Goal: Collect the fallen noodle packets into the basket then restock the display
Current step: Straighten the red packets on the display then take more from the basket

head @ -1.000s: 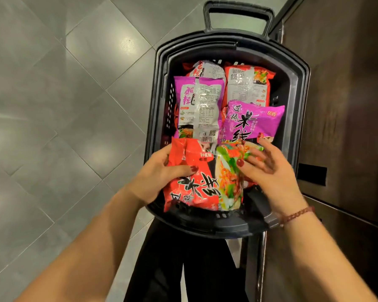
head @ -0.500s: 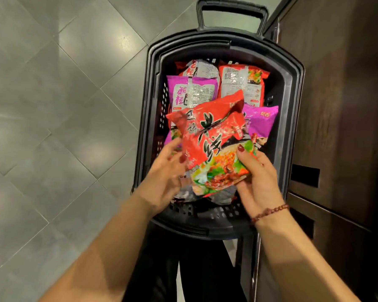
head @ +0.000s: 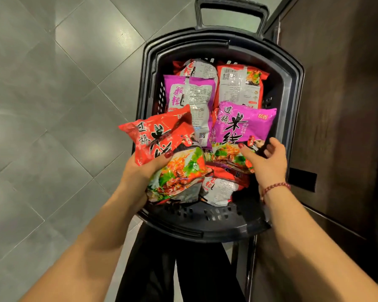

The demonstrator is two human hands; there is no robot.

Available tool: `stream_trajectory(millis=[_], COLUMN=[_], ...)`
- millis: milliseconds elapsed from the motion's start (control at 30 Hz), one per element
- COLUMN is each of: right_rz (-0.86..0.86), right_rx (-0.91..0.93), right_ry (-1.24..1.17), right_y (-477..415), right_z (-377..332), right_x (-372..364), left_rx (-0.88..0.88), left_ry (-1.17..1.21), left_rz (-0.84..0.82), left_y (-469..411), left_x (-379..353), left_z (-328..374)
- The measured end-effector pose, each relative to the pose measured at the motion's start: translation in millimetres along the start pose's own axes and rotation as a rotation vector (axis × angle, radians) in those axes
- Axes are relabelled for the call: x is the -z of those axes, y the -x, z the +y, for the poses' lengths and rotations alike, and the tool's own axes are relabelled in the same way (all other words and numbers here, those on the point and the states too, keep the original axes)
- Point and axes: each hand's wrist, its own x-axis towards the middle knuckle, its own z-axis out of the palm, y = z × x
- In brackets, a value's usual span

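A black plastic basket (head: 292,88) with a pull handle stands on the floor, holding several noodle packets. My left hand (head: 140,171) grips a red noodle packet (head: 162,147) lifted over the basket's near left rim, thumb across its front. My right hand (head: 268,162) reaches into the basket's right side, its thumb on the lower edge of a purple noodle packet (head: 242,125) and its fingers curled behind that edge. Another purple packet (head: 190,94) and a red packet (head: 240,83) lie face down further back. More packets lie underneath near the front.
Grey floor tiles (head: 52,105) spread to the left of the basket. A dark wooden cabinet (head: 340,105) stands close against the basket's right side. My black trousers (head: 162,269) are below the basket's near rim.
The red packet rose out of the basket and moved left, now held by my left hand alone. My right hand let go of it and went to the purple packet on the right.
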Motion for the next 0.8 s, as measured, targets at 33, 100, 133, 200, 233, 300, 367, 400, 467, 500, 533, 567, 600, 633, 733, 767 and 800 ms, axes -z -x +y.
stream_trajectory(millis=[33, 100, 133, 200, 233, 300, 367, 400, 467, 500, 533, 567, 600, 633, 733, 767, 800], right_rz=[-0.051, -0.107, -0.089, -0.007, 0.035, 0.088, 0.091, 0.089, 0.104, 0.116, 0.128, 0.141, 0.154, 0.167, 0.221, 0.234, 0.253], right_rx=[-0.041, -0.075, -0.072, -0.049, -0.022, 0.054, 0.119, 0.141, 0.158, 0.153, 0.142, 0.142, 0.151, 0.167, 0.201, 0.204, 0.211], right_ry=[-0.003, 0.004, 0.029, 0.093, 0.129, 0.173, 0.180, 0.171, 0.074, -0.020, -0.120, -0.204, -0.266, -0.307, -0.427, -0.486, -0.540], right_y=[-9.4, -21.0, -24.5, -28.1, -28.1, -24.1, -16.0, -8.1, 13.0, 27.2, 43.3, 60.7, 79.2, 97.1, 158.4, 180.2, 199.7], right_z=[1.2, 2.5, 2.7, 2.8, 3.4, 4.7, 6.1, 4.7, -0.8, -6.4, -13.8, -22.1, -30.5, -38.1, -62.6, -72.8, -82.9], right_x=[-3.5, -11.0, -14.7, -20.5, -22.3, -23.6, -20.9, -17.6, -7.4, -0.7, 6.9, 15.3, 24.9, 35.1, 69.6, 81.5, 93.1], left_rx=[0.003, 0.010, 0.011, 0.010, 0.011, 0.005, -0.009, -0.016, -0.021, -0.020, -0.022, -0.030, -0.041, -0.053, -0.125, -0.150, -0.171], left_ry=[0.005, 0.020, 0.020, 0.009, 0.005, 0.008, 0.018, 0.019, 0.002, -0.009, -0.021, -0.025, -0.035, -0.049, -0.102, -0.119, -0.150], left_rz=[0.004, 0.014, 0.016, 0.008, 0.002, -0.006, -0.013, -0.020, -0.047, -0.054, -0.049, -0.043, -0.043, -0.051, -0.114, -0.154, -0.188], left_y=[1.1, 3.9, 5.9, 10.5, 13.1, 20.5, 30.1, 36.1, 50.4, 58.3, 67.3, 77.1, 88.3, 99.6, 137.7, 153.3, 167.5], left_x=[1.8, 5.2, 6.0, 6.1, 6.3, 5.7, 3.6, 2.5, 0.5, 0.5, 0.5, 0.8, 0.2, 0.7, 0.1, -3.0, -6.2], left_z=[0.0, -1.5, -2.1, -3.4, -4.5, -4.8, -2.0, 0.7, 8.8, 13.9, 21.0, 29.5, 40.0, 50.1, 85.2, 98.1, 110.3])
